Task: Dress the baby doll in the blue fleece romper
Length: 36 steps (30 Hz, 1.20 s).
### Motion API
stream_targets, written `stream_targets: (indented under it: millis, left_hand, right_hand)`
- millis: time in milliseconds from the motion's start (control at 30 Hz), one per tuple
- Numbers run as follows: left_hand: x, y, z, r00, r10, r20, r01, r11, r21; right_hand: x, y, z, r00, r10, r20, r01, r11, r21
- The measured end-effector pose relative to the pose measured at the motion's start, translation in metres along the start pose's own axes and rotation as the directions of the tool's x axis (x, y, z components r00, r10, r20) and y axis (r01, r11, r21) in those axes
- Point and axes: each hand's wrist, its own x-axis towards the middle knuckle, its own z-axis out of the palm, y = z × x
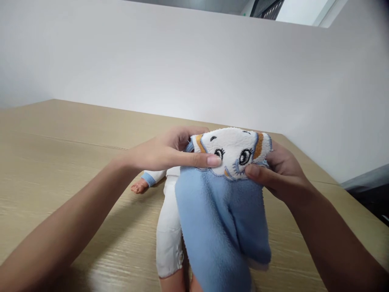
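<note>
Between my two hands hangs a small blue fleece doll garment (pixel 209 207) with legs, topped by a white panel embroidered with eyes. My left hand (pixel 176 150) pinches its upper left edge, thumb lying across the front and fingers behind. The upper right edge is gripped by my right hand (pixel 279 170) in the same way. Beneath and behind the cloth a doll (pixel 169 231) in white clothing lies on the table. One doll hand with a blue cuff (pixel 148 178) sticks out to the left. The garment hides the doll's head and much of its body.
A wooden table (pixel 75 134) with a pale grain spreads under everything. Beyond its far edge stands a white wall (pixel 152 69), with an opening at the top. Something dark (pixel 370 194) sits past the table's right edge.
</note>
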Motion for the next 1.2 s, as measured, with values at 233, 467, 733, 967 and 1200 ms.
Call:
stream_targets:
  millis: [233, 467, 733, 967, 1200]
  left_hand:
    - [0.001, 0.0, 0.003, 0.999, 0.027, -0.042, -0.026, 0.999, 0.034]
    - [-0.004, 0.0, -0.002, 1.0, 0.013, -0.008, -0.011, 0.992, 0.128]
    - [-0.004, 0.0, -0.001, 0.993, 0.057, 0.103, -0.073, 0.985, 0.155]
    - [-0.015, 0.004, -0.004, 0.983, -0.053, 0.174, 0.032, 0.992, 0.124]
    - [-0.012, 0.001, -0.006, 0.984, -0.027, 0.174, -0.006, 0.982, 0.191]
  right_hand:
    - [0.001, 0.001, -0.001, 1.0, 0.007, 0.018, -0.006, 1.0, -0.03]
    - [0.001, -0.004, 0.0, 0.996, 0.076, 0.044, -0.075, 0.997, -0.017]
    - [-0.004, -0.011, -0.022, 0.987, 0.077, 0.141, -0.051, 0.983, -0.179]
    - [-0.012, -0.017, -0.031, 0.863, 0.18, 0.473, -0.094, 0.975, -0.199]
    - [-0.003, -0.001, -0.008, 0.888, 0.265, 0.377, -0.261, 0.963, -0.063]
